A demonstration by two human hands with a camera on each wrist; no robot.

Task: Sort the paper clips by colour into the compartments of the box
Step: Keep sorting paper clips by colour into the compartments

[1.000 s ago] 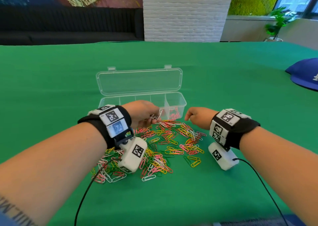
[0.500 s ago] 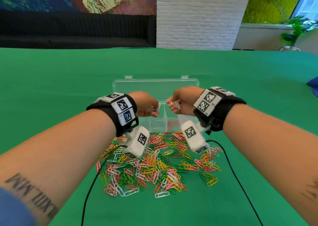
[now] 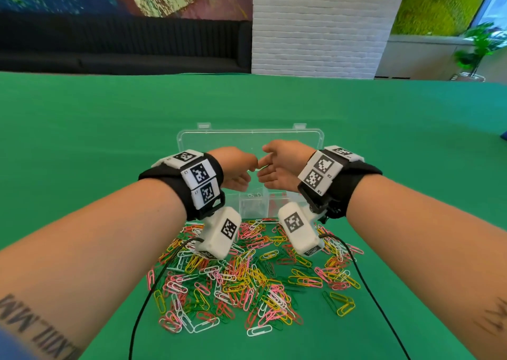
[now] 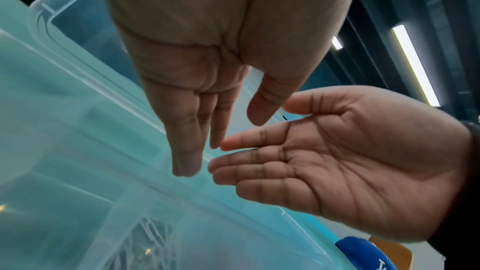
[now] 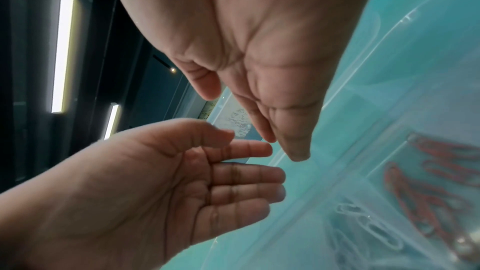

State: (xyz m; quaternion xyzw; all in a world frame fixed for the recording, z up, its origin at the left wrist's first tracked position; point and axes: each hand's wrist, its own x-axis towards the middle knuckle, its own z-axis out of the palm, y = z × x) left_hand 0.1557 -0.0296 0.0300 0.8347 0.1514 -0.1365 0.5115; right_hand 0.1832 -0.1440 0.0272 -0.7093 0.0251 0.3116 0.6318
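A clear plastic box stands on the green table with its lid open at the back. Both hands hover over its compartments, palms facing each other, fingertips almost meeting. My left hand has straight fingers and holds nothing. My right hand is just as flat and empty. Below them one compartment holds white clips and the one beside it red clips. A mixed pile of paper clips in several colours lies in front of the box.
Black cables from the wrist cameras trail across the pile toward me. A blue cap lies far off to the right. Green cloth stretches on both sides and behind the box.
Both hands rose from the pile with clips pinched in their fingers and moved over the box. Their fingers have since straightened and the clips are gone from them.
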